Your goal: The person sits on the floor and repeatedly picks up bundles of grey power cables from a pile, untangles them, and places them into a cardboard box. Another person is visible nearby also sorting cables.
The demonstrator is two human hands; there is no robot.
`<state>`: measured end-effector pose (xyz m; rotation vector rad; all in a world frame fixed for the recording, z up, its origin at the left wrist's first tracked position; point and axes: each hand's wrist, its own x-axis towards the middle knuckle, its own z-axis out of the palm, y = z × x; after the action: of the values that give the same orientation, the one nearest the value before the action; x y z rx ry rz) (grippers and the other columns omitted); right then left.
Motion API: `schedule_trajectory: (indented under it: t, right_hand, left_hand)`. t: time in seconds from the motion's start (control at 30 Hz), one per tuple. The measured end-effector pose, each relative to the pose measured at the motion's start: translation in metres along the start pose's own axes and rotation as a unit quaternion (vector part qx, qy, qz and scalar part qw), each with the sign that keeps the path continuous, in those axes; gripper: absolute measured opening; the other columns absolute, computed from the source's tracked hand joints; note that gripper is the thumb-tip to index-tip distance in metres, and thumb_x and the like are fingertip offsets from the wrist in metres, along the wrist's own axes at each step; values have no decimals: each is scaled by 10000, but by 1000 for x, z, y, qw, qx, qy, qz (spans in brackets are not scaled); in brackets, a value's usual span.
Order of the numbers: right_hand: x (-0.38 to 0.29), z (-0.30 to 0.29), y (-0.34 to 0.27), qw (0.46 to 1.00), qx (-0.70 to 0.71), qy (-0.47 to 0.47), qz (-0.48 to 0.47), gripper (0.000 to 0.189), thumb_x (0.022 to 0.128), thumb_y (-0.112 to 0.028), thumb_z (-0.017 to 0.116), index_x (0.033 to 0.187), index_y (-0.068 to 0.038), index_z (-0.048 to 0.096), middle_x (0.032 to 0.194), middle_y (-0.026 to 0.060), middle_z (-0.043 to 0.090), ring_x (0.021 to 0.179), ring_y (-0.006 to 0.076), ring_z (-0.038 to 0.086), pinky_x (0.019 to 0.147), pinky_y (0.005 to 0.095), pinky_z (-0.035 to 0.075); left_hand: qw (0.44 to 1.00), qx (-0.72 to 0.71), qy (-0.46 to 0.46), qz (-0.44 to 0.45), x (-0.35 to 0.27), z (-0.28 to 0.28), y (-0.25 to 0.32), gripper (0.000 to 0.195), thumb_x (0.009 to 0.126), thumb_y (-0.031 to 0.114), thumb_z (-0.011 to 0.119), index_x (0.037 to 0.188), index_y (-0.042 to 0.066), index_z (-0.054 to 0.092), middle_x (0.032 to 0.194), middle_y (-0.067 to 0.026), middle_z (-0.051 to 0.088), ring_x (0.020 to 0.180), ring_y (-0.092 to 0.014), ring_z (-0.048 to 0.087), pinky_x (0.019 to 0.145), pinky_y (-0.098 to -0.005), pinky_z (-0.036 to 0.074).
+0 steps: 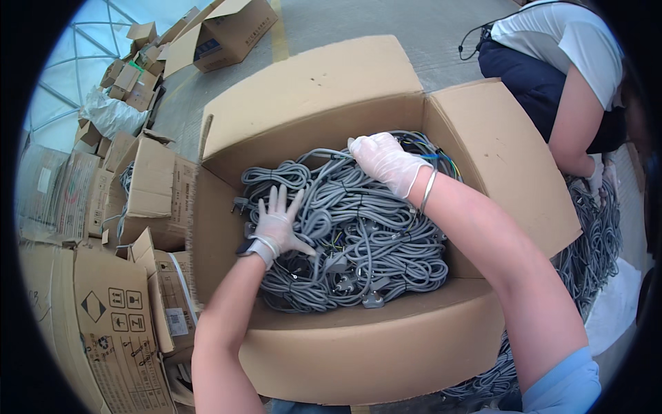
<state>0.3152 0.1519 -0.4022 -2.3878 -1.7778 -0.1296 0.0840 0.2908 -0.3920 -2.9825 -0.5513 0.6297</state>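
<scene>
A large open cardboard box [362,357] stands before me, holding a heap of coiled grey power cables [357,202]. Black ties bind many of the coils. Several grey plugs [345,282] show among them, with bare yellow-green and blue wire ends at the back right. My left hand [279,222], in a thin whitish glove, lies with fingers spread on the left side of the heap. My right hand [385,158], gloved too, is curled into a fist at the back of the heap, around a grey cable that runs up to it. Its fingertips are hidden.
A co-worker [558,77] with gloved hands crouches at the right over a pile of grey cables [589,243] on the floor. Printed cartons [116,321] crowd the left side. An open carton [232,39] and heaped cardboard [126,83] lie farther back.
</scene>
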Motion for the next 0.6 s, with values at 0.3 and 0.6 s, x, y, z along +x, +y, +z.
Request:
schedule_trajectory:
  t: [0.3,0.6]
  right_hand:
    - [-22,25,23,982,86,-128,108,451,845,-225,546,1263,-56,542,1227,149,573,1105,312,550,919,434,454]
    - [-233,-171,-5,939,305,155,17,261,838,-182,523,1008,-24,643,982,193,643,964,352,608,857,424,481]
  left_hand:
    - [983,110,144,-2,60,39,-56,1003,610,-24,688,1471,71,182,1500,-259,138,1378,-419,200,1134,-438,241]
    - [980,169,-28,-105,48,88,-69,853,812,62,595,1498,152,97,1549,-154,102,1360,-343,284,1072,-422,337]
